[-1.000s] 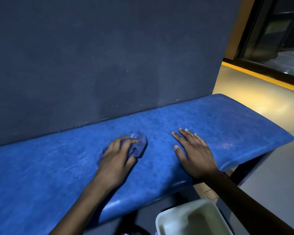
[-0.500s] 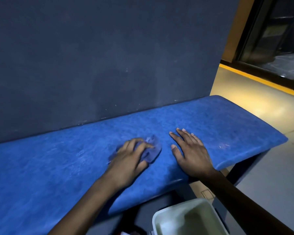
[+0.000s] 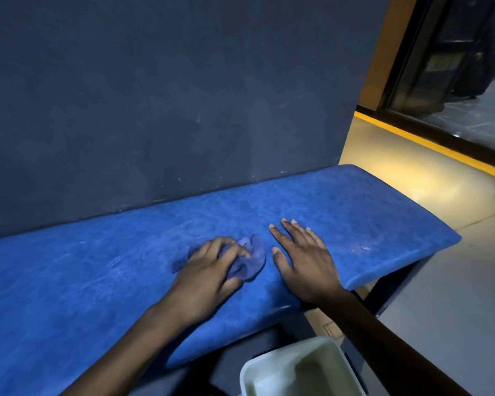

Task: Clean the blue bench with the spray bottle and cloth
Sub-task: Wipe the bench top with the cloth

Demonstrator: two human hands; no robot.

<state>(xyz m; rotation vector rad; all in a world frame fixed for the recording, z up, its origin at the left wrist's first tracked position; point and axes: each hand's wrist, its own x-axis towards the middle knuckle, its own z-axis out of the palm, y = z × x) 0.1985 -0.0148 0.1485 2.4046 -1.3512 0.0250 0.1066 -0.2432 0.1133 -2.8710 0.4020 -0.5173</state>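
Item: blue bench (image 3: 369, 212), long axis running L–R along dark wall (image 3: 155, 95). L hand (image 3: 209, 270) curled round crumpled cloth (image 3: 252, 260), pressing it to seat mid-bench. R hand (image 3: 303, 261) flat, fingers straight, holding nothing, just beside cloth. Unwiped stretch probably toward R end; L hand nearer w/ cloth. Spray bottle not in view. White bin (image 3: 269, 367) below front edge.

Left hand (image 3: 209, 270): palm down on the bench (image 3: 69, 281) near its front edge, fingers curled round a bunched cloth (image 3: 250, 262); bare forearm runs back toward the lower left. Right hand (image 3: 303, 261): just beside it, flat, palm down, fingers straight and slightly spread; forearm crosses the front edge toward the lower right.
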